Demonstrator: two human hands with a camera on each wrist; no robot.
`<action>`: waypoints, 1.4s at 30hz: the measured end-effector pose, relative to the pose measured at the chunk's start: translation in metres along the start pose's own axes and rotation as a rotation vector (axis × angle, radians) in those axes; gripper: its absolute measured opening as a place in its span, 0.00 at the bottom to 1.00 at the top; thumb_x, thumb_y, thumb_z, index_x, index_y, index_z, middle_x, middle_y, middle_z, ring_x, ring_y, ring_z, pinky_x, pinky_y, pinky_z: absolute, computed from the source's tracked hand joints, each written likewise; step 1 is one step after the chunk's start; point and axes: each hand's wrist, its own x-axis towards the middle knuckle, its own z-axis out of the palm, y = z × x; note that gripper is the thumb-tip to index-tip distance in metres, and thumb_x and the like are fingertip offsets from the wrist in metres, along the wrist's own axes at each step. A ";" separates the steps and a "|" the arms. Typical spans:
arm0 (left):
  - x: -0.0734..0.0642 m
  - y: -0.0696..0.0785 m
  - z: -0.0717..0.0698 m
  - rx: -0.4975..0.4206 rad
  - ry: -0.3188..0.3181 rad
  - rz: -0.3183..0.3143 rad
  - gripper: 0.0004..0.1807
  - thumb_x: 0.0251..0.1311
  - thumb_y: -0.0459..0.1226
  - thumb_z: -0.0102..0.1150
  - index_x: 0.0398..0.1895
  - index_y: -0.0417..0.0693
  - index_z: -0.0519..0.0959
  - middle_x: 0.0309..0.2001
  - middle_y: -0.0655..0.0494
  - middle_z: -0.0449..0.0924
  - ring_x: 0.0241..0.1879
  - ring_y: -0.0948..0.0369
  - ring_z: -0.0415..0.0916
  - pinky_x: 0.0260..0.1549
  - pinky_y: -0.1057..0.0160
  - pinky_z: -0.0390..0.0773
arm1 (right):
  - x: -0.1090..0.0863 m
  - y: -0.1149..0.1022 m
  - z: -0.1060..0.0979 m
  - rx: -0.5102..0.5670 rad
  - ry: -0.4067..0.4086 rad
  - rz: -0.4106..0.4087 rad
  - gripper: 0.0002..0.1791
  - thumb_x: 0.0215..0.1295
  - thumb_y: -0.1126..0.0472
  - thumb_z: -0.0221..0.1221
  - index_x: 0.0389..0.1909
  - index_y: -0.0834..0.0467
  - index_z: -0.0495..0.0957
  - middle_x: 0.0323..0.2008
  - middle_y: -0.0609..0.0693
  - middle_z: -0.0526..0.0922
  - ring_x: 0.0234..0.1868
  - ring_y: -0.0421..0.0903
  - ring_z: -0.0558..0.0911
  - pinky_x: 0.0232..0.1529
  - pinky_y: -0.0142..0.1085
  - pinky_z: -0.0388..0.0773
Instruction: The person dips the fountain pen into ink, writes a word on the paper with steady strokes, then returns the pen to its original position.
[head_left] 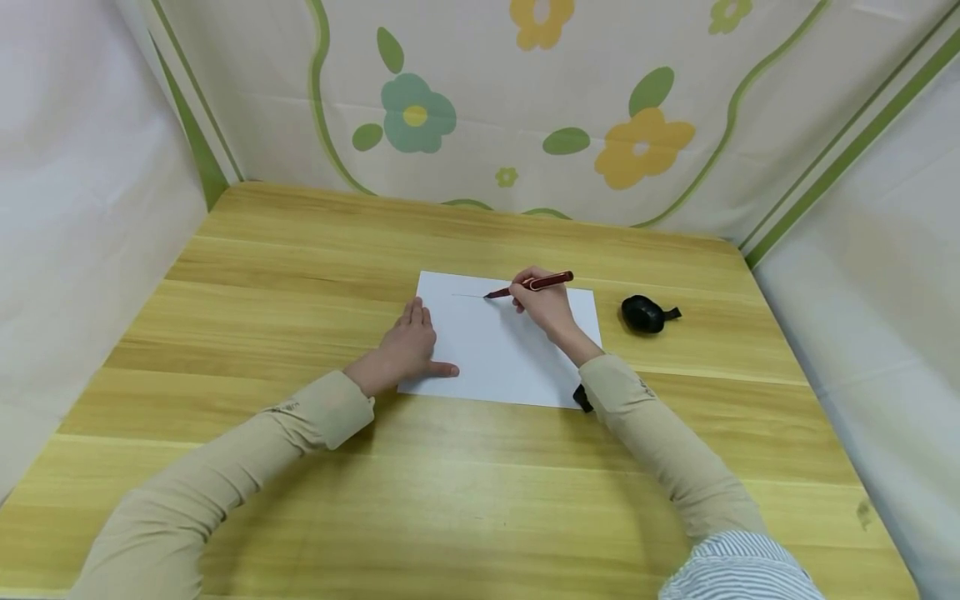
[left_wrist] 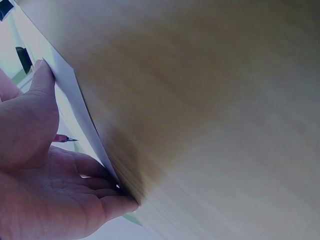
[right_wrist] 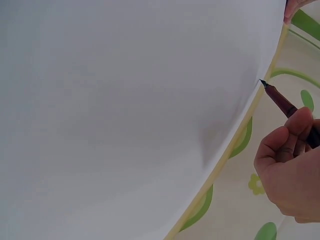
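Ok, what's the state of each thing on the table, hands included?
Paper: marked with one thin line near its far edge.
Pen: uncapped, held tilted, tip at the paper.
Right hand: gripping the pen.
Left hand: resting across the paper's left edge.
Black object: lying right of the paper, untouched.

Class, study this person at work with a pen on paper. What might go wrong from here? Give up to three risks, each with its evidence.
1. The paper might pivot: the left hand rests only at its left side, while the right hand works the pen near its far edge.
2. The thin line could smudge if its ink is wet and a hand brushes it.
3. The black rounded object lies right of the paper; a wide swing might knock it.
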 end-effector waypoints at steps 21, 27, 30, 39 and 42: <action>-0.001 0.000 0.000 -0.009 0.015 0.013 0.61 0.52 0.63 0.58 0.67 0.18 0.47 0.71 0.24 0.40 0.74 0.39 0.35 0.71 0.49 0.48 | -0.002 0.005 -0.011 0.018 0.020 0.020 0.07 0.61 0.63 0.57 0.38 0.62 0.78 0.23 0.47 0.79 0.21 0.38 0.78 0.31 0.38 0.78; -0.001 0.000 0.000 -0.013 0.014 0.012 0.61 0.53 0.63 0.58 0.67 0.18 0.47 0.71 0.24 0.39 0.74 0.39 0.34 0.71 0.49 0.48 | -0.003 0.007 -0.014 0.016 0.023 0.029 0.08 0.62 0.62 0.56 0.39 0.61 0.78 0.23 0.48 0.79 0.21 0.38 0.77 0.33 0.39 0.79; -0.001 0.000 0.000 -0.011 0.013 0.009 0.61 0.52 0.63 0.58 0.67 0.18 0.47 0.71 0.24 0.39 0.74 0.39 0.34 0.71 0.49 0.48 | -0.004 0.008 -0.017 0.017 0.025 0.041 0.08 0.62 0.62 0.56 0.39 0.61 0.77 0.22 0.46 0.79 0.20 0.38 0.77 0.33 0.39 0.78; -0.002 0.001 -0.001 -0.003 0.000 0.007 0.61 0.53 0.63 0.58 0.67 0.18 0.46 0.71 0.24 0.38 0.74 0.39 0.34 0.71 0.49 0.47 | -0.005 0.011 -0.023 0.008 0.029 0.067 0.09 0.61 0.62 0.56 0.40 0.61 0.77 0.21 0.46 0.78 0.21 0.38 0.77 0.32 0.35 0.78; -0.001 0.001 0.000 -0.008 -0.003 0.004 0.62 0.52 0.63 0.58 0.67 0.19 0.46 0.71 0.25 0.37 0.74 0.40 0.34 0.71 0.50 0.47 | -0.006 0.012 -0.025 0.004 0.034 0.062 0.09 0.61 0.62 0.56 0.40 0.61 0.77 0.21 0.46 0.78 0.21 0.39 0.77 0.31 0.34 0.78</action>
